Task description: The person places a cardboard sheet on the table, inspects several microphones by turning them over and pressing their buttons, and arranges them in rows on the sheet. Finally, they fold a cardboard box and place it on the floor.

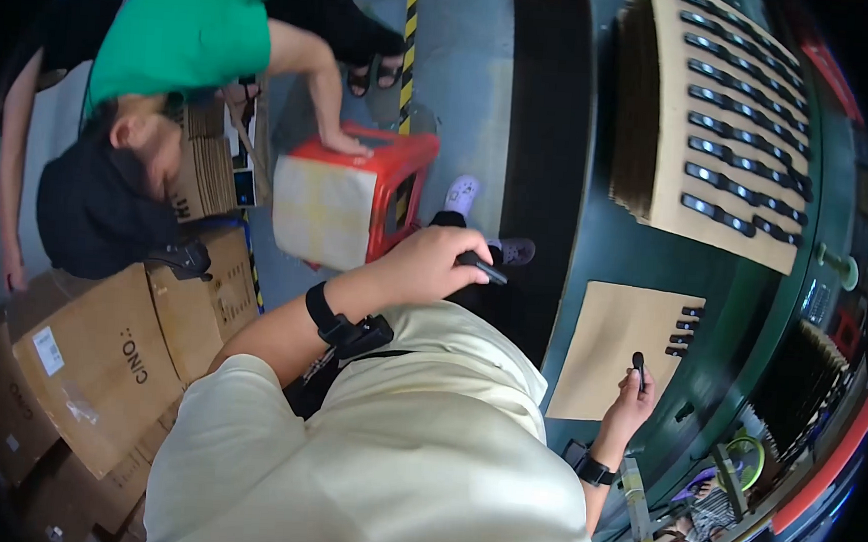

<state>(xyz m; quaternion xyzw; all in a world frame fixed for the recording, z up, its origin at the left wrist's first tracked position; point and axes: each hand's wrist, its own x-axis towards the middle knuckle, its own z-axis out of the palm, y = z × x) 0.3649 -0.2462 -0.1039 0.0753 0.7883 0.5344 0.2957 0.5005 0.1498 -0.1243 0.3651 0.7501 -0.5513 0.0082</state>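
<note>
My left hand is closed around a small flat black piece, held out in front of my body above the floor. Between the fingertips of my right hand, a small elongated black part with a rounded end is pinched. That hand hovers over the lower side of a cardboard sheet on the green workbench. Several small black parts lie along the sheet's right edge. Farther up, a stack of cardboard sheets carries rows of similar black parts with shiny spots.
On the left, a person in a green shirt leans over, a hand on a red plastic stool with a pale cover. Large cardboard boxes stand at the lower left. Racks with a green ring-shaped item are at the lower right.
</note>
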